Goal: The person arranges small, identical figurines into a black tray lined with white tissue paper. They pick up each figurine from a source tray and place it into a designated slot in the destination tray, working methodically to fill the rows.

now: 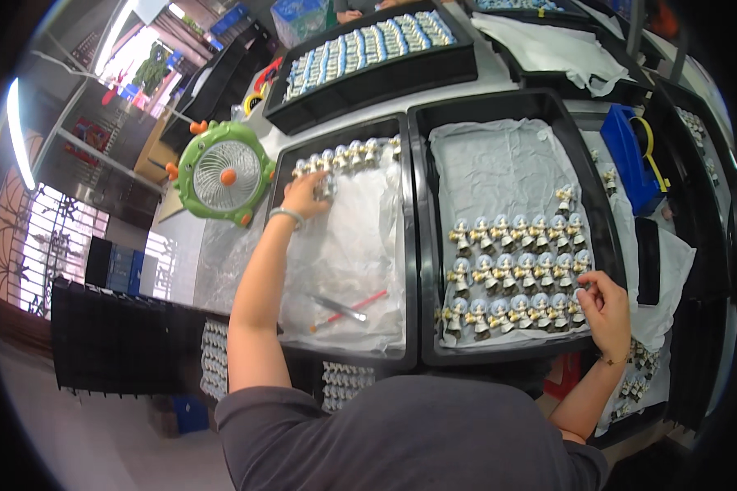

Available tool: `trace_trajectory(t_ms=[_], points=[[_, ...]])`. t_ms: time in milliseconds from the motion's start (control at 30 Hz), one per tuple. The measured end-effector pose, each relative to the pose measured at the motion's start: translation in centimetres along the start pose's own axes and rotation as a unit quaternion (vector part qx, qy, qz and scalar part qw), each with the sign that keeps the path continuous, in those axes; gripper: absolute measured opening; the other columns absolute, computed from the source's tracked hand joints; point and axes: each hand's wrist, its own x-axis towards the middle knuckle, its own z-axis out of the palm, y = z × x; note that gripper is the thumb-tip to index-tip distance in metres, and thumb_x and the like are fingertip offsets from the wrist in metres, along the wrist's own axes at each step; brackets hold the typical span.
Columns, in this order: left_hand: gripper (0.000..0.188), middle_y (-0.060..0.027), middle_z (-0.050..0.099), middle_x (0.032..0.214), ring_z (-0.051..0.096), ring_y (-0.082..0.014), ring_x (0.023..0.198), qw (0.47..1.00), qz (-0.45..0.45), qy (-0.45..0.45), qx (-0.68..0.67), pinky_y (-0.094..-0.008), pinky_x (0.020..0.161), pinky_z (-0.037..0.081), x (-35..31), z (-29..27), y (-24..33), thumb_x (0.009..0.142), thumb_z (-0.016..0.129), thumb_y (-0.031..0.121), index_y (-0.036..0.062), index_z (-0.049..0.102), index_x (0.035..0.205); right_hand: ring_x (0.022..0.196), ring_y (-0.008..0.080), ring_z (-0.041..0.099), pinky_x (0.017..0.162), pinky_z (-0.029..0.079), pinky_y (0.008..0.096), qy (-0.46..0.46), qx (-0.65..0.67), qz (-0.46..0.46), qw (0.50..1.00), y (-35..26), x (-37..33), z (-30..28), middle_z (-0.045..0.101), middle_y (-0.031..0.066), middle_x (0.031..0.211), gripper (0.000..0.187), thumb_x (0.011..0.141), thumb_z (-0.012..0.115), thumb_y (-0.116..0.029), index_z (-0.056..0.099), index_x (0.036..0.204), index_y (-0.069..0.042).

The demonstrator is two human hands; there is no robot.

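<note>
My left hand [306, 196] reaches into the left black tray [411, 245], its fingers closed round a small figurine [326, 189] that they partly hide. Just beyond it stands a row of pale-haired figurines [354, 154] along the tray's far end. My right hand [608, 317] is at the right edge of the right black tray [512, 353]. Its bent thumb and forefinger are apart, close by the end figurine [576, 309] of the nearest row. Three rows of like figurines [503, 268] stand in that tray on white sheeting, with a lone figurine [565, 199] behind them.
A red stick [359, 306] and a silver tool [342, 309] lie in the left tray. A green animal-shaped fan [225, 173] stands left of it. Beyond is a dark tray of blue-and-white figures [372, 51]. A blue tape dispenser [630, 159] sits at right.
</note>
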Motion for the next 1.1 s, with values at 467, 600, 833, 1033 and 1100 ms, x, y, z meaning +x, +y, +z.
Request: trace_trajectory(t_ms=[467,600,833,1033,1100], points=[[0.040,-0.0118,0.061,0.090,0.056,-0.0287,0.090,0.900,0.368,0.146,-0.184,-0.0364,0.082,0.043,2.0,-3.6,24.0,0.066,0.062,0.009,0.0056,0.058,0.105,0.055,0.0192,0.049,0.053,0.037,0.0303,-0.018,-0.006,-0.029,0.999,0.1,-0.5,-1.0,0.049,0.0075,0.059,0.021,0.073,0.062,-0.018,0.058,0.088,-0.004],[0.033,-0.0133,0.060,0.091,0.057,-0.0297,0.089,0.885,0.422,0.041,-0.192,-0.0382,0.081,0.044,3.0,1.8,35.7,0.069,0.061,0.017,0.0040,0.060,0.099,0.054,0.0187,0.048,0.052,0.037,0.0300,-0.017,0.020,-0.033,0.999,0.1,-0.5,-1.3,0.049,0.0065,0.058,0.022,0.074,0.061,-0.021,0.058,0.088,-0.004],[0.042,-0.0224,0.056,0.098,0.057,-0.0343,0.090,0.944,0.277,-0.019,-0.179,-0.0391,0.082,0.044,7.1,9.2,41.2,0.073,0.063,0.026,0.0029,0.051,0.106,0.050,0.0135,0.044,0.049,0.034,0.0274,-0.054,0.020,-0.043,0.997,0.5,0.1,-1.0,0.046,0.0035,0.056,0.019,0.072,0.063,-0.016,0.058,0.085,-0.004],[0.040,-0.0112,0.055,0.096,0.057,-0.0215,0.084,0.755,0.181,-0.259,-0.574,-0.0350,0.075,0.045,3.2,0.6,35.0,0.085,0.046,0.015,0.0036,0.038,0.123,0.053,0.0162,0.046,0.051,0.035,0.0285,-0.021,0.027,-0.045,0.998,0.9,-0.5,-1.2,0.047,0.0059,0.058,0.020,0.072,0.062,-0.017,0.058,0.085,-0.003],[0.039,-0.0088,0.051,0.101,0.056,-0.0165,0.077,0.635,0.164,-0.330,-0.679,-0.0270,0.069,0.046,0.8,-2.0,29.9,0.088,0.044,0.012,0.0045,0.035,0.125,0.053,0.0192,0.048,0.052,0.037,0.0305,-0.015,0.031,-0.063,0.997,0.3,-0.3,-0.9,0.048,0.0072,0.057,0.020,0.074,0.061,-0.019,0.057,0.085,-0.003]])
